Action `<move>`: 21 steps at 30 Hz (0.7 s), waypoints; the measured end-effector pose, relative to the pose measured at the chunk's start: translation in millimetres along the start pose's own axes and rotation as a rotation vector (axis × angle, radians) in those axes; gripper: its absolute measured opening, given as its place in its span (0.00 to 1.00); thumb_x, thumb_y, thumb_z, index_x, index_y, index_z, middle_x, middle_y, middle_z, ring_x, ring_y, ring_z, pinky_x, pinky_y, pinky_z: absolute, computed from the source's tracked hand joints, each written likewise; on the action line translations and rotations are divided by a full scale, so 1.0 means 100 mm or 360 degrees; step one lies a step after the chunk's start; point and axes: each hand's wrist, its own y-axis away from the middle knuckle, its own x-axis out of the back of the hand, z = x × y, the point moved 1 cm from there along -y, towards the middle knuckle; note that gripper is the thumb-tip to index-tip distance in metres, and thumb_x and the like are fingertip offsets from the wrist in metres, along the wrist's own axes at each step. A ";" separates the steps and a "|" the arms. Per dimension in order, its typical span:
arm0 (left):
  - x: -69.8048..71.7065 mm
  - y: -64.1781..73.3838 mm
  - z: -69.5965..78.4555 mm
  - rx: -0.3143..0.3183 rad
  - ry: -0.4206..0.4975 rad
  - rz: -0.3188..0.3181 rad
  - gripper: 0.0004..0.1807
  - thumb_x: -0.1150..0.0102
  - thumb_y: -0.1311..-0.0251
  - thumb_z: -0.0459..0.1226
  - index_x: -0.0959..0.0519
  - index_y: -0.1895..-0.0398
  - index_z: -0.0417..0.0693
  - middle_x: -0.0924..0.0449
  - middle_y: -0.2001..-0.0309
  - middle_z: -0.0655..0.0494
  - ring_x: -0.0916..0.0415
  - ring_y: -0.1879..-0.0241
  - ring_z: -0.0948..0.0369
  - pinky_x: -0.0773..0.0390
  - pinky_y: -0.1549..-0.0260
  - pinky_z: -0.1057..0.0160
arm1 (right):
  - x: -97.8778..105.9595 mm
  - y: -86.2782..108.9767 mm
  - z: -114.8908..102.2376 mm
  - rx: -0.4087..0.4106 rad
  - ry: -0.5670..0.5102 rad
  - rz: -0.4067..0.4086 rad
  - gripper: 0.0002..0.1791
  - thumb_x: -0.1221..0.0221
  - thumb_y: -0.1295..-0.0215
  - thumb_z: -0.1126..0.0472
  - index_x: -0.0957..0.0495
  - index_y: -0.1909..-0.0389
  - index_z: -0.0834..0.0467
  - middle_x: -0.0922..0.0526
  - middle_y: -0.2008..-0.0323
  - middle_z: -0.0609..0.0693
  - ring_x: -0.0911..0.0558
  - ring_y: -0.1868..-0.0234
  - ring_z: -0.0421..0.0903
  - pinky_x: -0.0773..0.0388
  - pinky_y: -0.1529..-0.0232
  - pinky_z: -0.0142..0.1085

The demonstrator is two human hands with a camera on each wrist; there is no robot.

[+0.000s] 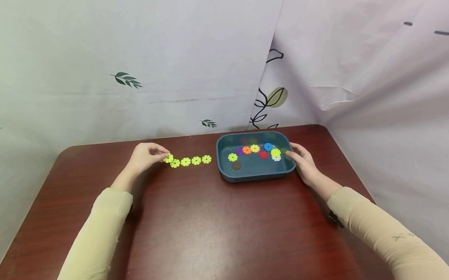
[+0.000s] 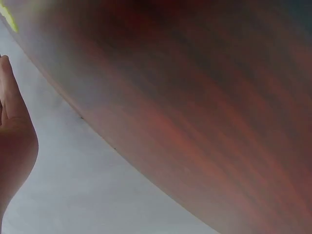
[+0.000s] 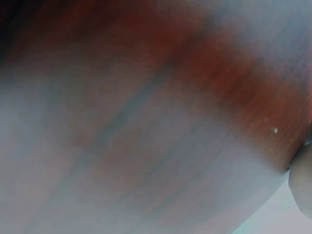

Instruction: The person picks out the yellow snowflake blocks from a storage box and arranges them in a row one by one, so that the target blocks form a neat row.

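Observation:
My left hand [image 1: 145, 157] pinches a yellow-green flower-shaped disc [image 1: 168, 158] between thumb and fingers, at the left end of a row of similar discs [image 1: 185, 161] on the table. In the left wrist view, part of this hand [image 2: 15, 131] shows at the left edge, below a sliver of yellow-green disc [image 2: 10, 20]. My right hand [image 1: 303, 161] grips the right rim of a dark blue-grey plastic tray [image 1: 256, 175], thumb over the edge. Close to that thumb, a yellow disc [image 1: 275, 153] overlaps a white disc [image 1: 276, 158].
Inside the tray lie more flower discs, among them an orange one [image 1: 246, 150], a blue one [image 1: 268, 147], a red one [image 1: 263, 154] and a brown one [image 1: 236, 165]. The brown-red table [image 1: 213, 224] meets a pale patterned cloth [image 1: 169, 75] at its back edge.

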 end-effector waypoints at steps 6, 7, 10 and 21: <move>0.02 0.03 -0.11 0.0020 -0.0039 -0.0045 0.09 0.30 0.32 0.35 0.10 0.56 0.37 0.07 0.62 0.43 0.12 0.70 0.61 0.21 0.65 0.73 | 0.00 0.00 0.00 -0.0008 0.0002 -0.0001 0.30 0.47 0.17 0.59 0.40 0.21 0.66 0.24 0.43 0.42 0.21 0.48 0.32 0.19 0.50 0.21; 0.02 0.03 -0.12 0.0027 -0.0046 -0.0053 0.09 0.30 0.32 0.35 0.10 0.56 0.38 0.07 0.63 0.43 0.12 0.70 0.62 0.21 0.65 0.73 | 0.00 0.00 0.00 -0.0010 0.0000 -0.0001 0.30 0.47 0.17 0.60 0.40 0.21 0.65 0.24 0.43 0.42 0.21 0.48 0.33 0.19 0.50 0.21; 0.03 0.03 -0.14 0.0036 -0.0078 -0.0074 0.08 0.30 0.31 0.35 0.10 0.56 0.39 0.07 0.63 0.45 0.13 0.69 0.62 0.22 0.64 0.72 | 0.00 0.00 0.00 -0.0013 -0.0004 0.0000 0.30 0.47 0.17 0.59 0.40 0.22 0.65 0.24 0.43 0.42 0.21 0.48 0.33 0.19 0.50 0.21; 0.03 0.00 -0.17 0.0013 -0.0205 -0.0082 0.07 0.30 0.32 0.36 0.08 0.59 0.41 0.07 0.64 0.48 0.18 0.69 0.69 0.23 0.62 0.68 | 0.00 -0.01 0.01 -0.0009 -0.0008 0.0003 0.30 0.46 0.17 0.58 0.40 0.22 0.65 0.24 0.43 0.42 0.20 0.49 0.33 0.19 0.50 0.21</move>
